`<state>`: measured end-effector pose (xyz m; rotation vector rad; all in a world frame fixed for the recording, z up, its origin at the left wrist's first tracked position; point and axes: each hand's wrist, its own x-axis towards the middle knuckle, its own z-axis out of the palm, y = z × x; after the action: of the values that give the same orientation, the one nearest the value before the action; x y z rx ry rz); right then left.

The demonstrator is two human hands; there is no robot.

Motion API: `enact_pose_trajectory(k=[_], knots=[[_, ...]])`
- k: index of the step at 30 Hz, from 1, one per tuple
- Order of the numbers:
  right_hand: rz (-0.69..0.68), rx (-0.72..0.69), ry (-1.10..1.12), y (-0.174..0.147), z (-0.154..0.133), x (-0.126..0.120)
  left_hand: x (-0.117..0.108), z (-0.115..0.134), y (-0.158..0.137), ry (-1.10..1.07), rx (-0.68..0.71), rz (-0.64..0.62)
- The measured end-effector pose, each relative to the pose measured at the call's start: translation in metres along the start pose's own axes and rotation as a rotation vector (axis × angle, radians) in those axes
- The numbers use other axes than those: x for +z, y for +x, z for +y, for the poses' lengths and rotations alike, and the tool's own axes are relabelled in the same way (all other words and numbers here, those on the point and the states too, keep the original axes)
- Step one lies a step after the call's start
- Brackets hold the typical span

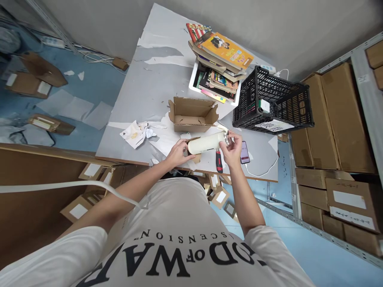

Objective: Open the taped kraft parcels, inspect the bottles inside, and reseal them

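A cream-white bottle (pixel 206 143) lies sideways in the air just above the near edge of the grey table (pixel 143 91). My left hand (pixel 177 153) grips its bottom end. My right hand (pixel 232 146) holds the other end, fingers around the silver cap (pixel 226 138). A small piece of brown cardboard sits under the bottle by my left hand. An open brown cardboard box (pixel 191 114) stands just beyond the bottle.
A phone (pixel 244 152) on a white cable and a red-and-black tool (pixel 219 161) lie by my right hand. Crumpled paper (pixel 137 134) sits at the left. A stack of books (pixel 220 61) and a black crate (pixel 273 101) stand behind. Shelves of cartons line the right.
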<state>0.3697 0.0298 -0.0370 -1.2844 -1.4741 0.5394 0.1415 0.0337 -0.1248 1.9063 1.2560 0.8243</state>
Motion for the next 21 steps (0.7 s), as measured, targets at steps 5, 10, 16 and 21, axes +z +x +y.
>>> enact_pose_trajectory(k=[5, 10, 16, 21], knots=[[-0.302, -0.127, -0.194, -0.002, -0.019, -0.011, -0.006, -0.003, -0.004, -0.057, -0.017, 0.030], [-0.488, -0.134, -0.230, 0.011, -0.030, -0.019, -0.005, -0.007, -0.008, -0.122, -0.056, 0.089], [-0.757, -0.226, -0.373, 0.024, -0.048, -0.018, 0.002, -0.013, -0.005, -0.186, -0.038, 0.023], [-0.897, -0.366, -0.683, 0.018, -0.045, 0.013, 0.007, -0.015, -0.004, -0.173, 0.010, 0.013]])
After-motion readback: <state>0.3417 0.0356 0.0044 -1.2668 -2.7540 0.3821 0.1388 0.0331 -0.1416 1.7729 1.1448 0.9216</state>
